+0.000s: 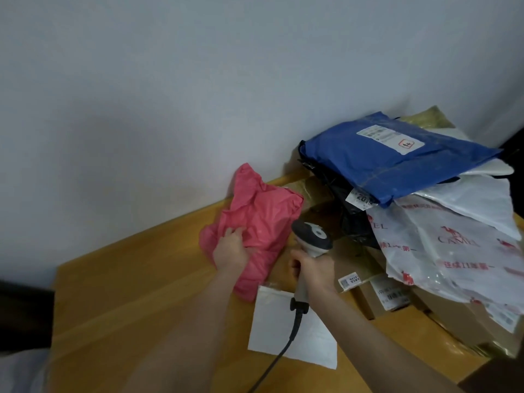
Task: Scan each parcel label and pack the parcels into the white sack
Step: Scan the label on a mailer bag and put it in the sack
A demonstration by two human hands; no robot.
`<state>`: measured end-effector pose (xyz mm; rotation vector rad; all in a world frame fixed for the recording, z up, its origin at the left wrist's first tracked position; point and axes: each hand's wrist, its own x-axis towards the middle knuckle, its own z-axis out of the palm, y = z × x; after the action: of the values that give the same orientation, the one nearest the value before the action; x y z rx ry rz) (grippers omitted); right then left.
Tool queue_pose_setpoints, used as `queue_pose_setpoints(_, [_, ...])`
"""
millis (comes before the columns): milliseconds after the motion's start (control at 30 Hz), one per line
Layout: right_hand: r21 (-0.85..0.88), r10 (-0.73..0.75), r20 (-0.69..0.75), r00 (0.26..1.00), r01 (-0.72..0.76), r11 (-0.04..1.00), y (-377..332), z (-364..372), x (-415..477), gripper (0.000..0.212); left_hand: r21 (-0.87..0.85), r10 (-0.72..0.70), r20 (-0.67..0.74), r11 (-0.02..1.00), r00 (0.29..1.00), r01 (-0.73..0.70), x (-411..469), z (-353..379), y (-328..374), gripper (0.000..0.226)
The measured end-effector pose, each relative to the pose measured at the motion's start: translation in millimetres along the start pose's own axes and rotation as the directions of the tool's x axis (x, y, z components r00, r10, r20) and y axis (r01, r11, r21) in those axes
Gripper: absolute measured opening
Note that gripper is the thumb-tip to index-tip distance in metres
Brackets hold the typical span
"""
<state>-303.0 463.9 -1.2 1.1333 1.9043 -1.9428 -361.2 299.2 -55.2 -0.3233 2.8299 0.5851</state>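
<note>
We see a crumpled pink parcel (pixel 263 219) lying on the wooden table (pixel 141 307), with our left hand (pixel 231 249) resting on its near half. Our right hand (pixel 312 270) grips the handle of a grey scanner (pixel 312 236), whose head is up and tilted over the pink parcel's right edge. Its dark cable (pixel 283 350) trails down toward us. A flat white mailer (pixel 283 330) lies just beside the pink parcel, under the scanner's handle. To the right is a heap. A blue parcel (pixel 397 163) lies on top with its white label (pixel 390 139) facing up and a black parcel (pixel 348 211) beneath it. A white bag with red print (pixel 442 251) drapes over brown boxes (pixel 357 268).
</note>
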Motion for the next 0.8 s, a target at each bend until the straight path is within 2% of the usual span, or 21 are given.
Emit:
queue_pose_setpoints(100, [0.096, 0.011, 0.070, 0.997, -0.018, 0.995, -7, -1, -10, 0.019, -0.091, -0.068, -0.057, 0.994, 0.996, 0.063, -13, -16, -7, 0.023])
queue_pose_setpoints(200, [0.148, 0.025, 0.147, 0.989, -0.047, 0.988, -12, -6, -21, 0.018, -0.065, -0.076, -0.044, 0.995, 0.996, 0.073, -33, -25, -11, 0.018])
queue_pose_setpoints(267, [0.144, 0.017, 0.157, 0.987, -0.040, 0.989, -10, -8, -25, 0.017, -0.099, -0.131, -0.077, 0.987, 0.988, 0.123, -45, -28, -15, 0.017])
queue_pose_setpoints(333, [0.132, 0.018, 0.145, 0.989, -0.037, 0.991, -3, -8, -26, 0.016, -0.069, -0.104, -0.108, 0.993, 0.989, 0.097, -48, -26, -19, 0.018])
queue_pose_setpoints(467, [0.088, 0.031, 0.145, 0.989, -0.044, 0.995, 13, -5, -20, 0.017, 0.031, 0.011, -0.006, 0.999, 1.000, -0.010, -48, -3, -9, 0.060])
queue_pose_setpoints(500, [0.086, 0.032, 0.142, 0.989, -0.045, 0.995, 17, -4, -17, 0.018, 0.057, -0.003, -0.012, 0.998, 1.000, 0.004, -48, 5, -6, 0.059])
queue_pose_setpoints(600, [0.087, 0.030, 0.136, 0.990, -0.042, 0.995, 25, -2, -9, 0.019, 0.064, -0.038, -0.131, 0.997, 0.991, 0.047, -42, 20, -6, 0.034])
queue_pose_setpoints(667, [0.090, 0.021, 0.151, 0.988, -0.035, 0.995, 27, -4, -6, 0.018, -0.025, -0.044, -0.157, 0.999, 0.987, 0.040, -39, 20, -11, 0.023])
queue_pose_setpoints(733, [0.121, 0.026, 0.144, 0.989, -0.044, 0.992, 26, -7, -7, 0.017, -0.232, -0.050, -0.172, 0.973, 0.984, 0.009, -36, 9, -16, 0.014])
queue_pose_setpoints(800, [0.158, 0.047, 0.124, 0.991, -0.067, 0.985, 20, -11, -10, 0.014, -0.483, -0.110, -0.197, 0.876, 0.974, 0.001, -35, -15, -18, 0.010])
